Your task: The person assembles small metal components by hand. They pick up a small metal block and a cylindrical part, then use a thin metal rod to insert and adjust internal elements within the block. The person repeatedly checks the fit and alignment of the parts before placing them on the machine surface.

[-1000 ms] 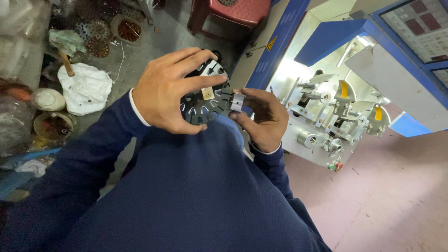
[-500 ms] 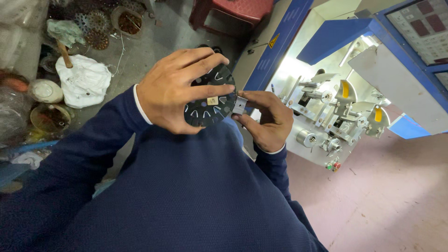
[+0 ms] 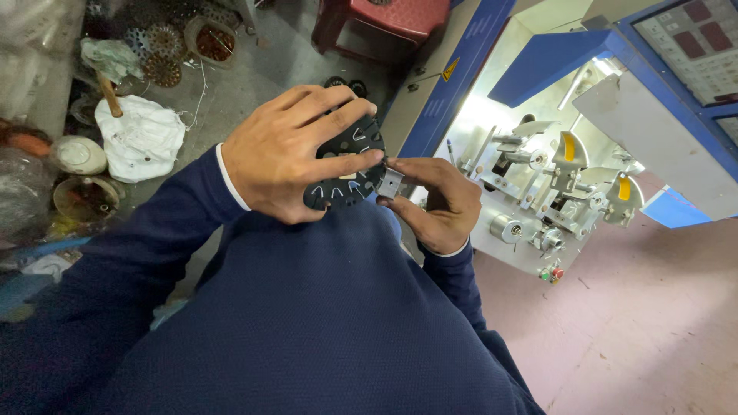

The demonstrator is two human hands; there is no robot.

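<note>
My left hand (image 3: pixel 288 150) grips a round black slotted disc (image 3: pixel 347 175) from above, fingers spread across its face. A small pale tag sits near the disc's middle. My right hand (image 3: pixel 434 201) pinches a small grey metal piece (image 3: pixel 390 183) against the disc's right edge. Both hands are held in front of my chest, above my dark blue sleeves. Part of the disc is hidden under my left fingers.
A white and blue machine (image 3: pixel 573 165) with rollers, yellow guards and a control panel stands at right. A red stool (image 3: pixel 384 23) is at the top. Round metal parts, bowls (image 3: pixel 77 154) and a white cloth bag (image 3: pixel 142 138) lie on the floor at left.
Both hands with the disc have stayed together in front of my chest; the view has shifted slightly. The left fingers spread a little further across the disc.
</note>
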